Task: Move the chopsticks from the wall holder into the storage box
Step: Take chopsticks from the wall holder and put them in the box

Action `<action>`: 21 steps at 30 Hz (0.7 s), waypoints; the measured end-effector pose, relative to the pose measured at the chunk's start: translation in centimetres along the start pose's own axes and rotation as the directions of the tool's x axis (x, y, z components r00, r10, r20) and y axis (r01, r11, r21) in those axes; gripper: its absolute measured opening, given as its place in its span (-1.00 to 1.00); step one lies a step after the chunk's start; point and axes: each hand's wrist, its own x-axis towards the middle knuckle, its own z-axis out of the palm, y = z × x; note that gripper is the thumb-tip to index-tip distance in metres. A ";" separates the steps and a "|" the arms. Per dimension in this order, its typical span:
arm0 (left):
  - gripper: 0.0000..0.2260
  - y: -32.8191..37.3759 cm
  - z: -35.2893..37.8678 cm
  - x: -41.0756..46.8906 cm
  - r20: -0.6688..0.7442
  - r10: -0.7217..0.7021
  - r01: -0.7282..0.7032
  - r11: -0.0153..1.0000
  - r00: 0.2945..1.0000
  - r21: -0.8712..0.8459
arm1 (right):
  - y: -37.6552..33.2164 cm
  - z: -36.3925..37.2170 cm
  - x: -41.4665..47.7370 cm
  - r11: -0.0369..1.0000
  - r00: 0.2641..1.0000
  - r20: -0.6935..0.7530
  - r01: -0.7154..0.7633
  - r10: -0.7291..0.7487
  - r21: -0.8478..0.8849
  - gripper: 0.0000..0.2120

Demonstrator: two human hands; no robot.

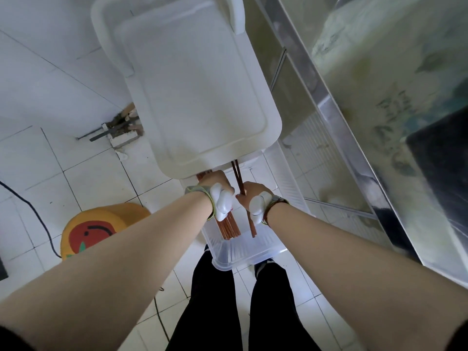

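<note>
Reddish-brown wooden chopsticks (229, 228): left hand (217, 184) grips a bundle, right hand (249, 193) a pair, tips over the clear plastic storage box (243, 257), beneath the white lid's (197, 97) edge.

Both arms out, left hand (218, 183) fisted, right hand (253, 192) fisted, wrists close

Chopsticks (229, 228) over storage box (243, 252); lid (192, 97) behind; stool (96, 226) left.
</note>
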 end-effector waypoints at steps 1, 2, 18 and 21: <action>-0.73 -0.1 -0.4 -1.2 0.046 0.011 -0.006 0.993 0.999 -0.121 | -0.1 0.2 -0.1 1.000 1.000 -0.020 0.007 -0.007 -0.007 -0.68; -0.78 -0.3 -1.1 -2.6 0.088 0.014 0.008 0.969 0.996 -0.246 | -0.5 0.3 0.0 1.000 1.000 -0.028 0.013 -0.013 -0.016 -0.68; -0.77 -7.9 -5.2 -7.3 0.059 -0.038 0.069 0.688 0.998 -0.723 | -3.2 2.0 0.5 0.984 0.999 0.030 -0.006 0.012 -0.179 -0.70; -0.77 -7.8 -4.7 -6.5 0.023 -0.054 0.054 0.695 0.998 -0.717 | -3.2 2.4 0.4 0.981 1.000 0.019 -0.013 0.017 -0.192 -0.71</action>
